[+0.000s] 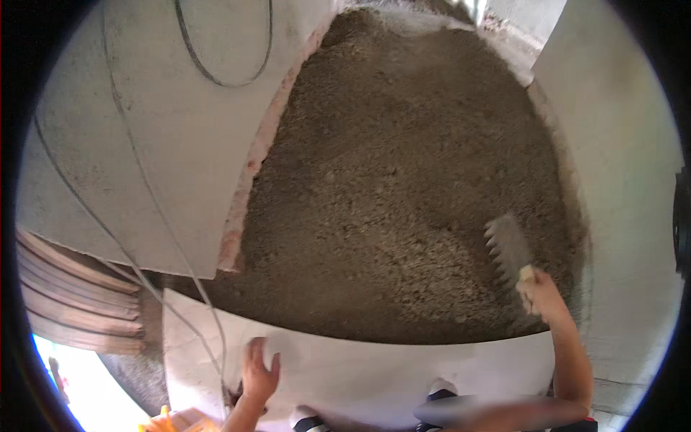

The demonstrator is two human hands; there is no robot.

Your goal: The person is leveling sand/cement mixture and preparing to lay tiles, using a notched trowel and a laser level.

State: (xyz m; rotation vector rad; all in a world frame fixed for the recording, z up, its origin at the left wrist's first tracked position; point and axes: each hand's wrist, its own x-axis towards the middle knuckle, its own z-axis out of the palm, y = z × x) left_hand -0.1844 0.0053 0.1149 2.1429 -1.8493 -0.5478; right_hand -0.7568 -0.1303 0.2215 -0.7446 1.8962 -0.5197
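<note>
My right hand (536,291) is closed round the pale handle of a notched trowel (509,241). Its grey blade, toothed along the left edge, points away from me over the brown mortar bed (403,165). Whether the blade touches the mortar, I cannot tell. Lower left, my left hand (260,371) holds nothing; its fingers are stretched out with the thumb apart. It is over or on a large white tile (360,360) whose far edge borders the mortar. The mortar looks loose and crumbly near the trowel and smoother farther off.
White walls (129,108) (612,180) flank the mortar, the left one ending in a rough reddish edge. Grey cables (155,194) hang down on the left, crossing the tile. Stacked boards or tiles (79,302) lie at left. My feet (442,390) are at the tile's near side, beside yellow things (169,421).
</note>
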